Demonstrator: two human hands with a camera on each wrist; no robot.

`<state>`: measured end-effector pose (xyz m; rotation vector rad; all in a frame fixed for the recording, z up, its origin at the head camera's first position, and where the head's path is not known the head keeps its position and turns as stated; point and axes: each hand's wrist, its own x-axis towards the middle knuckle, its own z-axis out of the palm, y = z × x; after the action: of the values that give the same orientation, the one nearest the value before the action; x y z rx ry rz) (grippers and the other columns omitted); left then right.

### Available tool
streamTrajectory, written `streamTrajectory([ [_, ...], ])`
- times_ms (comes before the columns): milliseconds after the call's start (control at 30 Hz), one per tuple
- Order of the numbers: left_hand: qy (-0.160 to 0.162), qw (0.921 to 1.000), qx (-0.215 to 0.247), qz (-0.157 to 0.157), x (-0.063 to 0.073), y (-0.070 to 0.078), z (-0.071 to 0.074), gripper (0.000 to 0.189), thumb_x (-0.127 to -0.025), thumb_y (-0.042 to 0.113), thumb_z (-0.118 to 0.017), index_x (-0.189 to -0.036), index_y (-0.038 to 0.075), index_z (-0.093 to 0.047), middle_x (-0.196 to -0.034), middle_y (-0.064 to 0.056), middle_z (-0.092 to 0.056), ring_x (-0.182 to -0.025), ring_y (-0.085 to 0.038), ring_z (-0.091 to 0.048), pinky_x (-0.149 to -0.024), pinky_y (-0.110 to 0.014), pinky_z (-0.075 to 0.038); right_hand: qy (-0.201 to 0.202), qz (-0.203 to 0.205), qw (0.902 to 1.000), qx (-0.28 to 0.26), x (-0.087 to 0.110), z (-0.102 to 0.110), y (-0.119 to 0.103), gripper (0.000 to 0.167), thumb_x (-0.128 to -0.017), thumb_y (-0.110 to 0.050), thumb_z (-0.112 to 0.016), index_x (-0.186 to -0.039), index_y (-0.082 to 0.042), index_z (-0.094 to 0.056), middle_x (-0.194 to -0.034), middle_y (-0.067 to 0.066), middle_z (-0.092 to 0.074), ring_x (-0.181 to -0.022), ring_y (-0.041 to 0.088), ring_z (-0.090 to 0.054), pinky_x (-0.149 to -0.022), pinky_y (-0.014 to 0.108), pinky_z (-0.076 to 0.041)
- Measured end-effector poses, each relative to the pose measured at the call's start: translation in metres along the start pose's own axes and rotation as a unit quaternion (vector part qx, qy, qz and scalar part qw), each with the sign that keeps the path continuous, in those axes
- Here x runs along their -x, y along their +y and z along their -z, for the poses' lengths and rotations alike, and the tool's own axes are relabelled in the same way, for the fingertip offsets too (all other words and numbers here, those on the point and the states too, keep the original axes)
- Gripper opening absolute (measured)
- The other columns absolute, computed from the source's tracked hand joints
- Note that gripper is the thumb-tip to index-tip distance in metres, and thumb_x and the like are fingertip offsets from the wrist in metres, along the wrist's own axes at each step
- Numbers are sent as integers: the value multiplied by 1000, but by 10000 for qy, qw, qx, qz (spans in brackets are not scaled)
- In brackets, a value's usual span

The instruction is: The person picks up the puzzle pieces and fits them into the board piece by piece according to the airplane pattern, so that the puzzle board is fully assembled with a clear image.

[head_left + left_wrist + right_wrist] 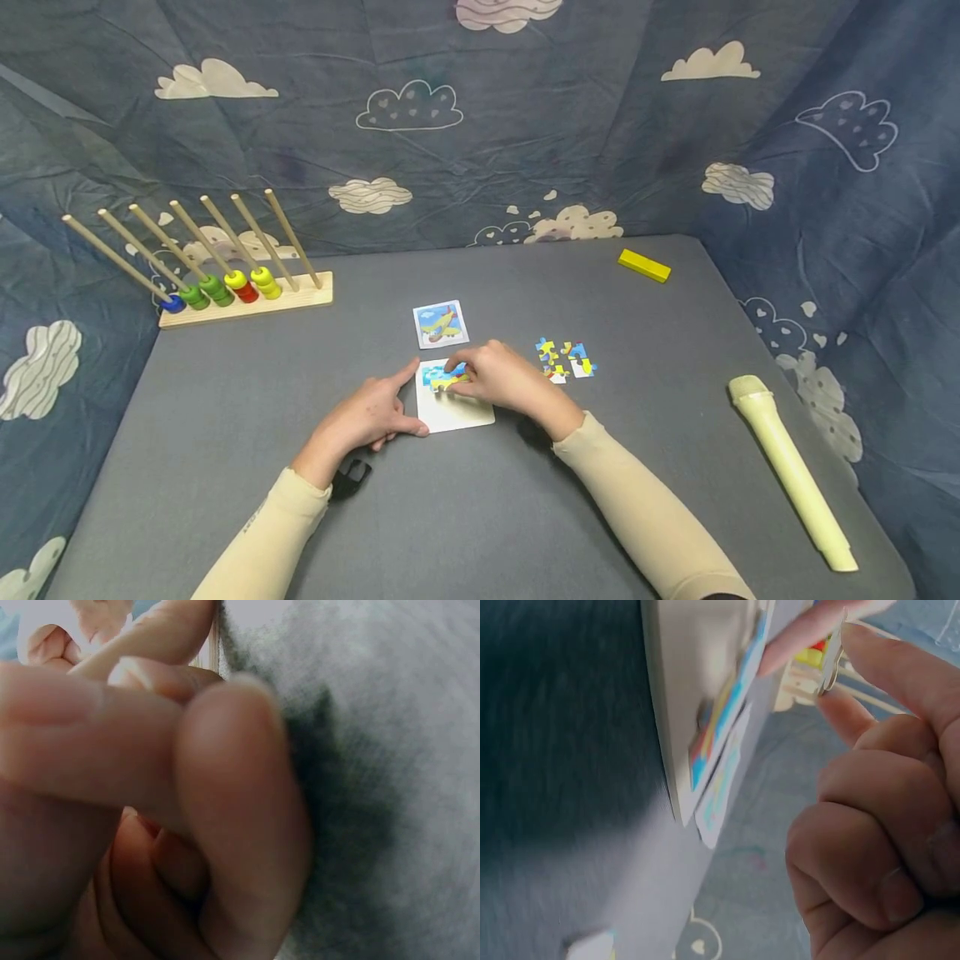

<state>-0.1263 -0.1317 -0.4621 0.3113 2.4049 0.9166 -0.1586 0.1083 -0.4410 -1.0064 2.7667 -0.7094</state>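
Note:
A pale square puzzle board [457, 418] lies on the table, its upper part filled with joined blue and yellow puzzle pieces [432, 374]. My left hand [366, 413] is at its left edge, the index finger at the upper corner and the thumb stretched to the lower one. Over the board, my right hand [504, 379] pinches a puzzle piece [831, 663] between thumb and index finger, the other fingers curled in. The piece is seen nearly edge-on in the right wrist view. Just behind the board lies a picture card [441, 324] of a yellow airplane.
Several loose puzzle pieces [580, 364] lie right of the board. A wooden bead rack [247, 309] with coloured rings stands at the back left. There is a yellow block [644, 266] at the back right and a pale yellow microphone [795, 475] near the right edge.

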Motion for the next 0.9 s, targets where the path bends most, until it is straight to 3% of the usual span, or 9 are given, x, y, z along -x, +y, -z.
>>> streamTrajectory([
  [200,10,10000,-11,-23,1,0,0,117,-82,36,-92,-172,19,-19,-52,4,-57,-34,-9,-48,-44,-25,-37,-166,-26,9993,326,-6,-13,-4,24,-91,-27,-84,-108,-12,-81,-59,-12,-45,-54,3,-37,-54,21,-31],
  [400,1,10000,4,-79,2,1,1,117,-82,34,-92,-172,18,-18,-52,4,-57,-34,-9,-48,-44,-26,-38,-146,122,9977,650,-6,-20,-6,21,-90,-28,-83,-105,-13,-82,-63,-6,-63,-56,8,-43,-57,26,-41],
  [633,6,10000,-58,-31,1,1,1,117,-83,35,-92,-172,19,-19,-53,4,-58,-34,-9,-48,-44,-26,-38,-163,53,9968,778,-4,-22,-10,20,-90,-28,-83,-106,-15,-83,-84,-2,-79,-65,16,-62,-68,35,-54],
  [900,-1,10000,-20,44,1,1,2,117,-82,35,-93,-172,19,-19,-52,4,-57,-34,-8,-48,-43,-25,-36,-125,141,9923,1221,-3,-24,-17,10,-89,-21,-81,-97,-16,-84,-75,-4,-73,-62,14,-51,-60,34,-49],
])
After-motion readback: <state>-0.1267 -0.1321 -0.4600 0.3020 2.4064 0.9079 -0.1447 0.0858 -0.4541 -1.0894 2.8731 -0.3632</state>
